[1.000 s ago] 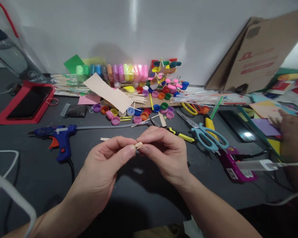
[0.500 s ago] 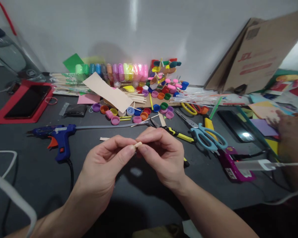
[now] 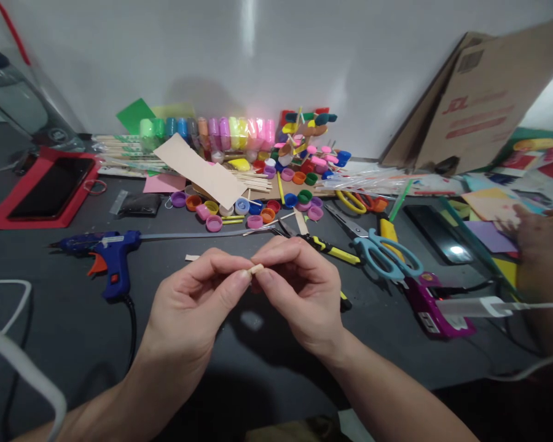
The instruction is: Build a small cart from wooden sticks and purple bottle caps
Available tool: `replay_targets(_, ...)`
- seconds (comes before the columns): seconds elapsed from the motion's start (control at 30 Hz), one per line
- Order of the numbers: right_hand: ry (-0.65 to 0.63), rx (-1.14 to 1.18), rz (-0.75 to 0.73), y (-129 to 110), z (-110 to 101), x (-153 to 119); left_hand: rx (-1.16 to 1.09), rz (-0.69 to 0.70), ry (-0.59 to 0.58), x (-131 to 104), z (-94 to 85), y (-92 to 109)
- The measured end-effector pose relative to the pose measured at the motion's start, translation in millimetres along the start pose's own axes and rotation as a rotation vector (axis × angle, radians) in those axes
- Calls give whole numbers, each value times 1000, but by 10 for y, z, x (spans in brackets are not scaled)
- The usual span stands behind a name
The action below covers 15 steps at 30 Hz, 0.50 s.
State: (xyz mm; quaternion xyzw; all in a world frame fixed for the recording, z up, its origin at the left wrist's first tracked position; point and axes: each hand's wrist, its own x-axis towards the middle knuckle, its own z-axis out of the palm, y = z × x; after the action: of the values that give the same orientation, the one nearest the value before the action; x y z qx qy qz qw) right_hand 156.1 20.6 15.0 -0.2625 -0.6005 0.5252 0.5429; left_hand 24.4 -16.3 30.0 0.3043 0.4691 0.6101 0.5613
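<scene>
A small pale, wood-coloured piece [image 3: 257, 269] is pinched between the fingertips of both hands at the middle of the view. My left hand [image 3: 193, 301] grips its left end between thumb and forefinger. From the other side, my right hand [image 3: 301, 291] holds it the same way, the fingertips of both hands nearly touching. Beyond the hands lie a yellow-and-black tool [image 3: 334, 250] and blue-handled scissors [image 3: 387, 252]. A blue glue gun [image 3: 115, 258] rests on its side to the left, a long grey strip reaching from it towards the centre.
Coloured caps [image 3: 254, 222], clay packs [image 3: 212, 135] and a beige strip [image 3: 200, 172] lie along the wall. Phones [image 3: 53, 187] sit at both sides. A purple power block [image 3: 435, 310] is at right, below another person's blurred hand [image 3: 539, 239]. A white cable [image 3: 32, 374] crosses the lower left.
Both of my hands stay nearly still, still pinching the small piece. The other person's hand at the right has shifted slightly.
</scene>
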Motion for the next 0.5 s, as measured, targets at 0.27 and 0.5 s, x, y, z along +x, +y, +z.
replay_targets(0.27,27,-18,14,-18,13,4,73,61,14,-3,18,40)
replay_targets(0.5,-19,-8,103,-42,-43,-2,-50,-95,21,30,-19,15)
